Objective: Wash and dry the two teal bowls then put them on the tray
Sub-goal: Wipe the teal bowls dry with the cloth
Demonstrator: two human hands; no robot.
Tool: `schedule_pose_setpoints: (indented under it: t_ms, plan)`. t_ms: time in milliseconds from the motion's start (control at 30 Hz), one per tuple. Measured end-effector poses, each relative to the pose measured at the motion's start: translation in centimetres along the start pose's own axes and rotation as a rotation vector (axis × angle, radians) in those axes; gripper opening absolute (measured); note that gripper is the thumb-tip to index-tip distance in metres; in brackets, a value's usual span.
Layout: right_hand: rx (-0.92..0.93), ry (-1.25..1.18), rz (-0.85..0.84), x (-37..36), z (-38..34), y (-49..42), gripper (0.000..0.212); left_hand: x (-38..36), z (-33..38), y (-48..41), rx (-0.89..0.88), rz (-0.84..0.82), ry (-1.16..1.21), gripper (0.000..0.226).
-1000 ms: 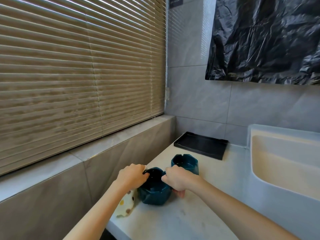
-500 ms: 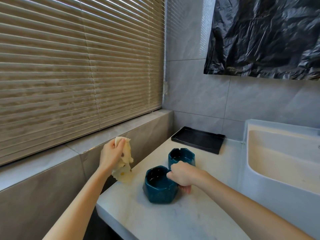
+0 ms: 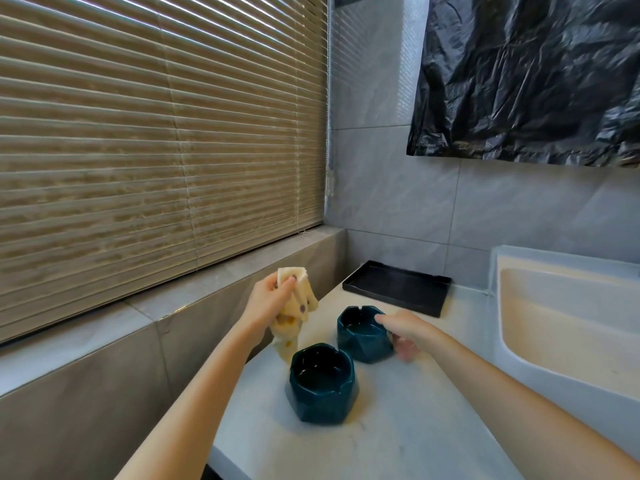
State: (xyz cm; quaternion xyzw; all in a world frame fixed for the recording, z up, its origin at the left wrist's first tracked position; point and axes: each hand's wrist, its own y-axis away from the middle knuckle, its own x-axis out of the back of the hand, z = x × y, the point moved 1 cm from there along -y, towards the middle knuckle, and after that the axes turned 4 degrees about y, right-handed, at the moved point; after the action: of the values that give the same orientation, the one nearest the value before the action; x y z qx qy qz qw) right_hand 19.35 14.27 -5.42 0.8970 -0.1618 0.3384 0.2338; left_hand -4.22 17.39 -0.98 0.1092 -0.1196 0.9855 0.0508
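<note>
Counter (image 3: 398, 445): L hand (image 3: 268, 299) grips cloth (image 3: 289, 336), R hand (image 3: 403, 329) grips far teal bowl (image 3: 360, 341); near bowl (image 3: 322, 393) beside it

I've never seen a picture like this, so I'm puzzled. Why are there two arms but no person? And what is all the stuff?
There is no machine here. A person wears a camera on their head that looks forward and down, so you see only their own arms reaching out.

They stand at a white counter beside a sink. Two teal bowls stand upright on the counter: a near bowl and a far bowl. Behind them, by the wall, lies a black tray.

The left hand holds up a pale spotted cloth above the counter. The right hand holds the far bowl at its rim.

The job is to wash and dry both bowls and put them on the tray. Neither bowl is on it yet.
</note>
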Motion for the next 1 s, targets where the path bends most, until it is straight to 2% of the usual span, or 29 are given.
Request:
schedule_pose_setpoints:
  t_ms: [233,400,500,567,700,767,867,967,1000]
  plan:
    - [-0.043,0.087,-0.026,0.3,-1.1,-1.2,0.009,-2.1,-0.2,-0.5,0.028,-0.059,-0.003,0.024]
    - [0.046,0.098,-0.105,0.5,-1.8,-1.1,0.012,-2.5,0.4,-0.9,0.041,-0.052,0.06,0.028]
    - [0.063,0.095,-0.032,2.4,-2.7,0.0,0.014,-2.6,1.4,-1.2,0.034,-0.051,0.1,0.031]
    - [0.139,0.058,0.014,4.8,-3.8,0.8,0.007,-2.9,2.5,-1.1,0.02,-0.058,0.155,0.035]
    - [0.223,-0.101,0.171,11.2,-5.5,3.5,0.015,-4.2,6.1,-0.4,-0.037,-0.135,0.31,0.024]
    - [0.266,-0.09,0.308,14.6,-5.4,5.3,0.015,-5.5,8.1,0.2,-0.057,-0.211,0.38,0.017]
    - [0.318,0.047,0.534,19.3,-3.8,7.8,0.022,-8.1,10.5,1.2,-0.096,-0.302,0.417,0.01]
    - [0.298,0.247,0.766,22.9,-1.1,10.5,0.02,-11.3,12.3,2.3,-0.08,-0.378,0.467,0.019]
    - [0.296,0.3,0.853,23.7,-0.1,11.4,0.027,-12.4,12.9,2.7,-0.07,-0.404,0.489,0.02]
